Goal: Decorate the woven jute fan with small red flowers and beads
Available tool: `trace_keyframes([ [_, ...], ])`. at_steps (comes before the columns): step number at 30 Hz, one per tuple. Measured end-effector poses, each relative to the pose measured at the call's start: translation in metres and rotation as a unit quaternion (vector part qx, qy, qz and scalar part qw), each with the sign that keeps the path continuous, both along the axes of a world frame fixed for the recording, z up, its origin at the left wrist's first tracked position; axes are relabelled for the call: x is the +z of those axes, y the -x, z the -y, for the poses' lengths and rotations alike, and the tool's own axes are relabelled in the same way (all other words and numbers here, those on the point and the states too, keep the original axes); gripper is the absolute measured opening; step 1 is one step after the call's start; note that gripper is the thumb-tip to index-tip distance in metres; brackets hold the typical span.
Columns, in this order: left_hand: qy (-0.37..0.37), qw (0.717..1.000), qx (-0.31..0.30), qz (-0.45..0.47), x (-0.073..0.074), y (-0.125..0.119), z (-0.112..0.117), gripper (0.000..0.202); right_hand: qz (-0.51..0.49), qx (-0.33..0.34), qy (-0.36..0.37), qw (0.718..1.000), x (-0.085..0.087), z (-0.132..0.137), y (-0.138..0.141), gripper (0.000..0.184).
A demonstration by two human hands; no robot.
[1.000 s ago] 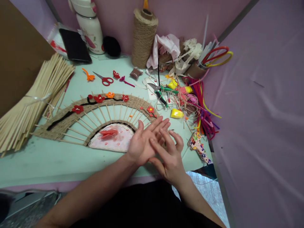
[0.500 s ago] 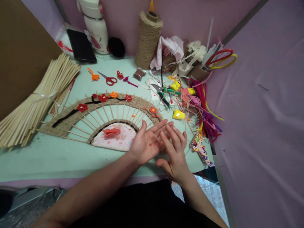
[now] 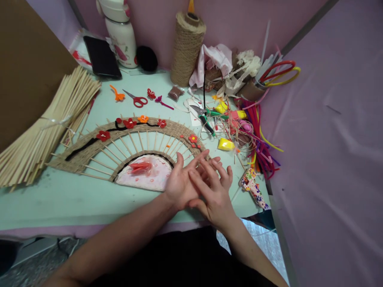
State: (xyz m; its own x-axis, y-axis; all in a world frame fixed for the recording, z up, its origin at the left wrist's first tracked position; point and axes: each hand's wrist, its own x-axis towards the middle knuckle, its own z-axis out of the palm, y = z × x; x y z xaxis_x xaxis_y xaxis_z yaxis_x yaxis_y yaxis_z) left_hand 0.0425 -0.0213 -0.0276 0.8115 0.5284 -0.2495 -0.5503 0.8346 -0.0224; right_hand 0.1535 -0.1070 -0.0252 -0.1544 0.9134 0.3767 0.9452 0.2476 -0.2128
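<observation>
My left hand (image 3: 184,183) is palm up over the right end of a woven fan (image 3: 80,153), its fingers stretched out. Across its palm and fingers lies my right hand (image 3: 214,191), palm down with fingers spread. The small red ball that showed on my left palm is now hidden beneath the right fingers. The fan has a twine-woven rim on thin sticks, with red and orange flowers (image 3: 130,123) and a black stem along it. On its pale half-round base rests a clear packet with red clay (image 3: 140,168).
Bundled sticks (image 3: 44,131) lie at left. Behind the fan are red-handled scissors (image 3: 139,100), green-handled pruners (image 3: 206,121) and a twine spool (image 3: 187,50). To the right are a yellow clay packet (image 3: 226,144), tangled twine, pipe cleaners (image 3: 263,139) and a patterned glue gun (image 3: 253,187).
My right hand has slid left and nearer over my left palm, and its fingers now cover the small red ball. The fan and tools have not moved.
</observation>
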Motion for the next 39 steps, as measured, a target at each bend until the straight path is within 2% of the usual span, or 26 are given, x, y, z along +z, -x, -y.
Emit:
trace_keyframes([
  [3,-0.003,1.000,-0.005,-0.018,0.001,0.000,0.001,0.081,-0.016,0.009,-0.015,1.000,0.003,-0.001,0.001,0.039],
  [6,-0.018,1.000,-0.003,-0.023,0.001,0.000,0.002,0.079,-0.065,-0.030,-0.040,0.997,0.005,-0.002,0.005,0.019],
  [9,-0.018,0.999,-0.009,-0.028,0.001,-0.001,0.003,0.078,-0.114,-0.051,-0.042,0.991,0.009,-0.003,0.008,0.013],
  [12,-0.013,0.999,-0.012,-0.042,0.000,-0.003,0.004,0.072,-0.146,-0.063,-0.039,0.987,0.016,-0.010,-0.002,0.008],
  [15,-0.026,0.997,-0.024,-0.066,-0.004,-0.005,0.008,0.057,-0.168,-0.124,-0.086,0.974,0.020,-0.028,-0.027,0.009],
  [17,-0.050,0.994,-0.056,-0.081,-0.008,-0.007,0.013,0.048,-0.173,-0.178,-0.112,0.962,0.016,-0.044,-0.046,0.009],
  [21,-0.104,0.984,-0.112,-0.088,-0.013,-0.008,0.020,0.043,-0.152,-0.179,-0.042,0.971,-0.008,-0.070,-0.066,0.012],
  [24,-0.115,0.982,-0.118,-0.096,-0.012,-0.007,0.020,0.041,-0.110,-0.177,-0.001,0.978,-0.026,-0.077,-0.065,0.013],
  [27,-0.116,0.981,-0.121,-0.096,-0.010,-0.007,0.019,0.039,-0.077,-0.177,0.019,0.981,-0.035,-0.078,-0.063,0.013],
  [32,-0.123,0.979,-0.136,-0.084,-0.010,-0.006,0.023,0.034,-0.051,-0.168,0.037,0.984,-0.036,-0.081,-0.062,0.016],
  [39,-0.124,0.981,-0.124,-0.078,-0.010,-0.004,0.022,0.034,-0.032,-0.151,0.068,0.986,-0.035,-0.078,-0.060,0.025],
])
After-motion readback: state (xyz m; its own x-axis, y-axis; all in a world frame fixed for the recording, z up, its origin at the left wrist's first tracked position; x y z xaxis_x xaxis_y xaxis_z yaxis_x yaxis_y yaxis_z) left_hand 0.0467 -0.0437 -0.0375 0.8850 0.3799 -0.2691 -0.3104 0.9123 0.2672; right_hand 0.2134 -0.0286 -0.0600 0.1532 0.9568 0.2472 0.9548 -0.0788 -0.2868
